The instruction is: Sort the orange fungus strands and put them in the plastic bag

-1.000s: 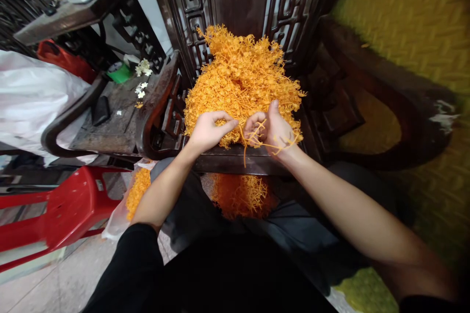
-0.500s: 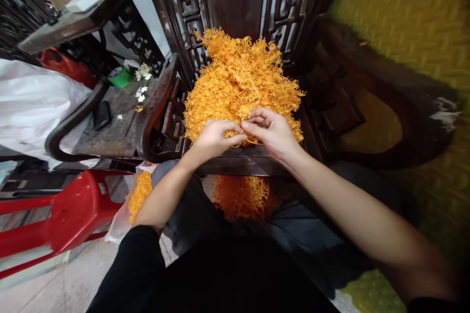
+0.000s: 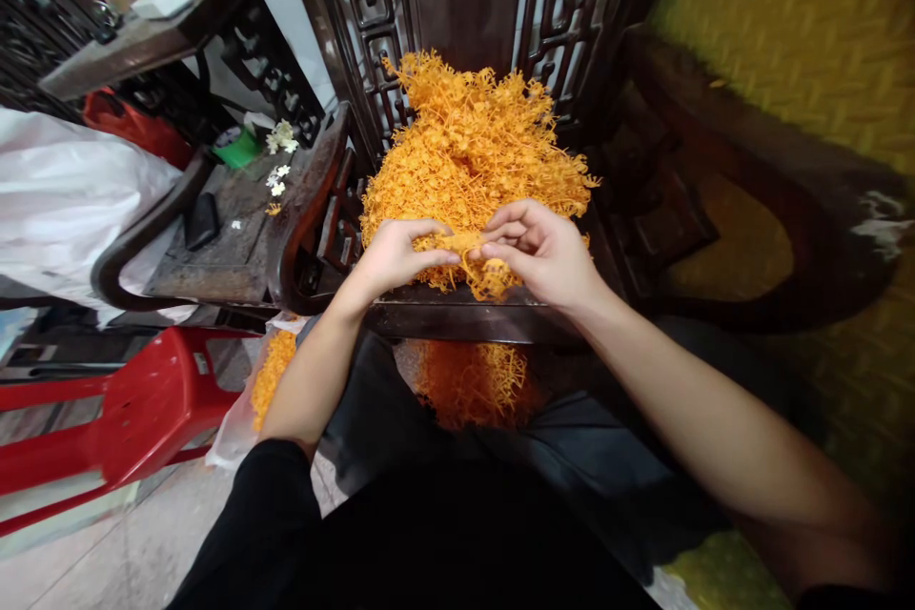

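A large heap of orange plastic flower pieces [image 3: 457, 143], with thin branching stems, lies on the seat of a dark carved wooden chair [image 3: 464, 324]. At the heap's front edge my left hand [image 3: 400, 257] pinches one end of a small orange plastic piece [image 3: 464, 242] between thumb and fingers. My right hand [image 3: 549, 248] grips the other end, its fingertips closed and curled. Orange loops dangle just below the right fingertips. The exact shape of the held piece is too small to make out.
More orange pieces [image 3: 472, 381] show below the seat edge, between my knees. A clear bag of orange bits [image 3: 275, 372] stands at left beside a red plastic stool [image 3: 153, 400]. Green tape [image 3: 237, 148], a black wallet-like item [image 3: 201, 221] and white flowers [image 3: 280, 138] lie on the neighbouring chair.
My hands have drawn slightly apart, the left one moving left. The orange piece between them now shows more, with loops hanging under the right fingers.
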Tool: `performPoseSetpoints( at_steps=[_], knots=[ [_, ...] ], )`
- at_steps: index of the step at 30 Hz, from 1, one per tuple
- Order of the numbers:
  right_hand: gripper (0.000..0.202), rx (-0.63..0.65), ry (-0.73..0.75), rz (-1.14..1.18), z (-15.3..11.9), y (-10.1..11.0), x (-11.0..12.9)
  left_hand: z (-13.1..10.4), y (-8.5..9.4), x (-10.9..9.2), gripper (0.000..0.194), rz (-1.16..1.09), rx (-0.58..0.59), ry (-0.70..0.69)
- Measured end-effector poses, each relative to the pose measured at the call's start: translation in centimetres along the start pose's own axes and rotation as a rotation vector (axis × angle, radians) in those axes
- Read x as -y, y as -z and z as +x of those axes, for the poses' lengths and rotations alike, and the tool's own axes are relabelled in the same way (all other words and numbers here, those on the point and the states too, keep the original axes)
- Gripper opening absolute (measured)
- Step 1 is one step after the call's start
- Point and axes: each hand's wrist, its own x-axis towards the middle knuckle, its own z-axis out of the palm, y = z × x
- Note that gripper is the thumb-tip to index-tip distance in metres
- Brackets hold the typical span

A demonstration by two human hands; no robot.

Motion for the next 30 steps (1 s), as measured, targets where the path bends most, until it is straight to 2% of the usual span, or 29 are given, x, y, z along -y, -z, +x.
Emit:
performPoseSetpoints(
  at_steps=[4,7,8,10,12,14,16,19,24,27,30],
  knots=[
    [0.042,-0.033,0.020,0.227,0.2,0.0,0.5,0.4,-0.2,0.5,0.039,-0.003,0.013,0.083],
    [0.047,-0.039,-0.011,0.332,0.1,-0.2,0.7,0.5,-0.7,0.4,0.046,-0.014,0.038,0.141],
    [0.048,-0.040,-0.034,0.354,0.1,-0.3,0.7,0.6,-0.8,0.4,0.051,-0.002,0.018,0.168],
    [0.046,-0.047,-0.094,0.362,0.0,-0.3,0.6,0.6,-1.0,0.4,0.060,0.027,-0.096,0.184],
    [0.042,-0.059,-0.155,0.316,0.0,-0.2,0.5,0.5,-0.9,0.4,0.059,0.032,-0.238,0.112],
    [0.038,-0.060,-0.196,0.252,0.0,0.0,0.3,0.4,-0.8,0.3,0.055,0.007,-0.293,-0.026],
    [0.035,-0.037,-0.207,0.218,0.1,0.1,0.3,0.4,-0.7,0.1,0.058,-0.020,-0.252,-0.160],
    [0.032,0.030,-0.188,0.224,0.0,0.0,0.3,0.4,-1.2,-0.2,0.066,-0.049,-0.183,-0.288],
    [0.040,0.132,-0.226,0.203,-0.1,-0.1,0.4,-0.1,-3.3,-1.0,0.037,-0.121,-0.211,-0.351],
    [0.047,0.163,-0.212,0.221,-0.3,-0.3,0.6,0.1,-3.7,-1.2,0.026,-0.223,-0.304,-0.277],
    [0.050,0.220,-0.225,0.240,-0.7,-0.5,0.8,1.0,-2.0,-0.2,0.032,-0.485,-0.558,-0.141]
  ],
)
